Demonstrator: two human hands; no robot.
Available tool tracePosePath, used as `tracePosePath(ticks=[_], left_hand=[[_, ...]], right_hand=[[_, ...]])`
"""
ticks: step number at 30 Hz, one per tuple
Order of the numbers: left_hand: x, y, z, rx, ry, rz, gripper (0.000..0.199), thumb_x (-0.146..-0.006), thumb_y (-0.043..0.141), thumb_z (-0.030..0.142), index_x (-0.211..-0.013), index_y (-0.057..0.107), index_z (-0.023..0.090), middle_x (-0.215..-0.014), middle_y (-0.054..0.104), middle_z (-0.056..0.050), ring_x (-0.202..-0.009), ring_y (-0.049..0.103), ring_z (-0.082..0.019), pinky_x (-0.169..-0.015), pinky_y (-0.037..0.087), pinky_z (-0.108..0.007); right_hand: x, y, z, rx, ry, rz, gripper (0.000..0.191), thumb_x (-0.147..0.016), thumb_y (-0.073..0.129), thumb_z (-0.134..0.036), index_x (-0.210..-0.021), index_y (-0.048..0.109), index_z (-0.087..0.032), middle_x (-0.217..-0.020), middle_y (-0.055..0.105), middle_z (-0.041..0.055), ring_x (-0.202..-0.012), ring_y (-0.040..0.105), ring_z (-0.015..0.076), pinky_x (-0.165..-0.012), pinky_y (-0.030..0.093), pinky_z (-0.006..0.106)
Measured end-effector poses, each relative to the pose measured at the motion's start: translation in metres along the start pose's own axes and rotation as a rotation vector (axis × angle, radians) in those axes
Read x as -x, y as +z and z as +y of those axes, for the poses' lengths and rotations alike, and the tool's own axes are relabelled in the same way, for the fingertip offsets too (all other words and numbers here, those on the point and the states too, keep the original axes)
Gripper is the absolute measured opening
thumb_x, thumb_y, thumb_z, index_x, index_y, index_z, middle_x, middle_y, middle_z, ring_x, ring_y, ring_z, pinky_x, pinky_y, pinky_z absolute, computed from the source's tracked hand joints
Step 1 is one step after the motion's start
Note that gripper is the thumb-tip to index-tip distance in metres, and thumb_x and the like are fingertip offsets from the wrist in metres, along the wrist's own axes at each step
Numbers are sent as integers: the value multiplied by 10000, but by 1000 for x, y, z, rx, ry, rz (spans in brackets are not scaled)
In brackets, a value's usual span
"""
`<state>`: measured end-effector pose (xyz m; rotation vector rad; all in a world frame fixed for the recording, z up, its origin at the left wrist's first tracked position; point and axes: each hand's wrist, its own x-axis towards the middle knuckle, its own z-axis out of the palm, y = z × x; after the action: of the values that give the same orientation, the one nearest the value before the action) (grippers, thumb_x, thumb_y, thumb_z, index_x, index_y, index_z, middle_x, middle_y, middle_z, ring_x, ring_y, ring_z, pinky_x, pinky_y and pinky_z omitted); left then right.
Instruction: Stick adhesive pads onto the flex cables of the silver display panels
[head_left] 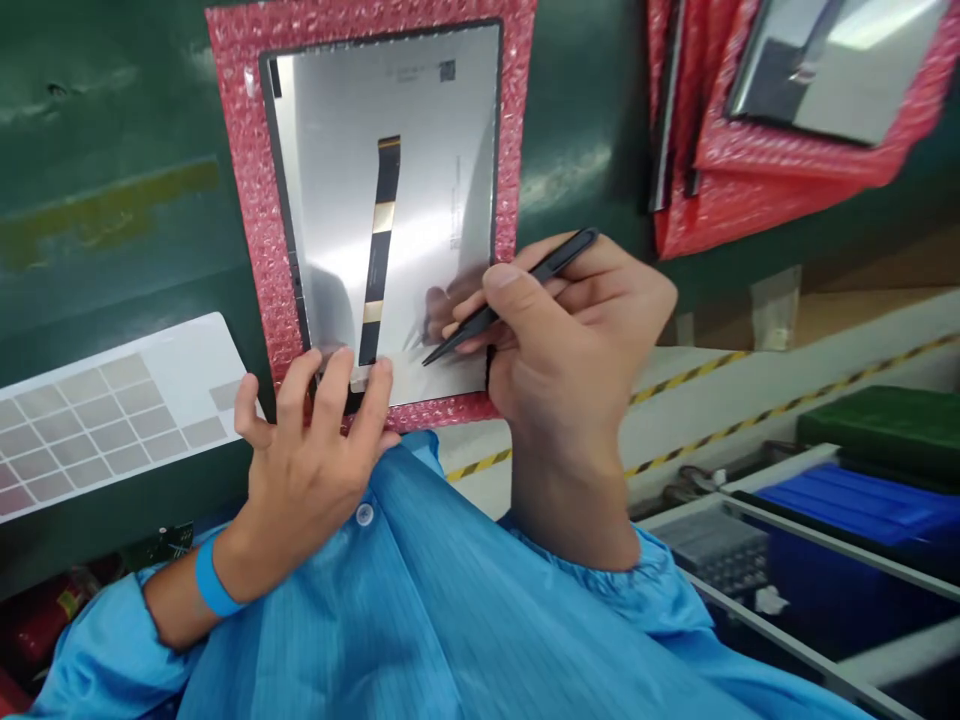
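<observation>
A silver-backed display panel [420,210] lies on a pink bubble-wrap sheet [247,190]. Down its middle runs a dark flex cable [379,255] with gold-coloured bands. My left hand [319,430] rests at the panel's near edge, its fingers spread and the fingertips close to the cable's lower end. In my right hand [577,320] is a pair of black tweezers [517,295], held like a pen. Their tip points down and left over the panel, right of the cable's lower end; whether it touches the surface I cannot tell.
A white sheet with grey square stickers [97,410] lies at left on the green work surface [112,130]. More panels [840,70] in pink bubble bags [742,200] are stacked at upper right. Beyond the edge are blue [862,510] and green bins [885,435] on a metal rack.
</observation>
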<state>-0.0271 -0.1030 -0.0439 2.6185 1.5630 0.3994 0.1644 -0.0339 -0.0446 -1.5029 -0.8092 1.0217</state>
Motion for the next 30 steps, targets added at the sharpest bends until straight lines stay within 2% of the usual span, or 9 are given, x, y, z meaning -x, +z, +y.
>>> tracePosePath(ticks=[5, 9, 12, 15, 20, 22, 25, 27, 30], left_hand=[[-1, -3, 1, -45, -22, -90, 576, -1054, 644, 517, -1573, 574, 278, -1609, 553, -181, -1449, 482, -410, -1269, 89, -652], [17, -10, -15, -129, -57, -60, 514, -1060, 638, 442, -1544, 606, 272, -1677, 464, -225, -1454, 473, -493, -1216, 150, -748], [22, -17, -32, -80, -111, -13, 420, -1078, 583, 380, -1458, 665, 223, -1628, 509, -250, -1434, 503, -522, -1174, 268, -772], [3, -27, -38, 192, -325, 30, 544, -1079, 516, 423, -1540, 568, 138, -1553, 562, -267, -1407, 551, -463, -1158, 431, -656], [-57, -34, -32, 615, -770, -67, 818, -965, 666, 475, -1645, 376, 122, -1397, 652, -232, -1333, 612, -418, -1122, 499, -599], [-75, -30, -36, 647, -834, -74, 804, -973, 694, 491, -1607, 409, 88, -1303, 692, -232, -1222, 681, -386, -1046, 553, -551], [-89, -25, -42, 736, -855, -136, 526, -1023, 689, 477, -1399, 618, 116, -1178, 743, -151, -1063, 735, -275, -966, 605, -456], [-93, -25, -44, 767, -838, -195, 368, -1037, 698, 467, -1232, 703, 155, -1170, 749, -91, -1041, 734, -219, -960, 620, -427], [-94, -29, -43, 750, -883, -265, 352, -971, 790, 475, -1085, 742, 146, -1132, 766, -92, -1064, 743, -231, -981, 621, -447]], right_hand=[[-1, 7, 6, -47, 18, 9, 210, -889, 831, -322, -859, 648, -223, -704, 743, -31, -561, 716, 123, -445, 537, 184], [-7, 14, 5, -72, 92, -1, 245, -829, 819, -354, -824, 622, -209, -659, 731, -12, -520, 690, 136, -454, 560, 210], [-11, 19, 4, -95, 82, -15, 244, -797, 815, -354, -809, 625, -202, -648, 726, 5, -519, 685, 145, -460, 568, 222], [-12, 21, 3, -144, 90, -24, 265, -776, 818, -382, -793, 624, -201, -638, 721, 14, -521, 687, 154, -444, 549, 217], [-12, 26, 5, -233, 105, 6, 333, -733, 838, -444, -787, 623, -194, -635, 720, 28, -495, 682, 159, -413, 523, 209], [-14, 26, 6, -261, 118, 15, 378, -688, 862, -465, -790, 618, -196, -633, 720, 36, -495, 689, 172, -403, 521, 212], [-13, 24, 8, -289, 152, 17, 423, -617, 900, -466, -781, 615, -200, -621, 709, 33, -495, 697, 194, -398, 529, 229], [-9, 21, 9, -294, 179, 17, 396, -583, 903, -420, -754, 623, -199, -620, 703, 29, -497, 693, 194, -398, 535, 235], [-4, 16, 14, -274, 205, 36, 315, -543, 865, -327, -667, 602, -205, -599, 670, 28, -508, 678, 189, -399, 528, 239]])
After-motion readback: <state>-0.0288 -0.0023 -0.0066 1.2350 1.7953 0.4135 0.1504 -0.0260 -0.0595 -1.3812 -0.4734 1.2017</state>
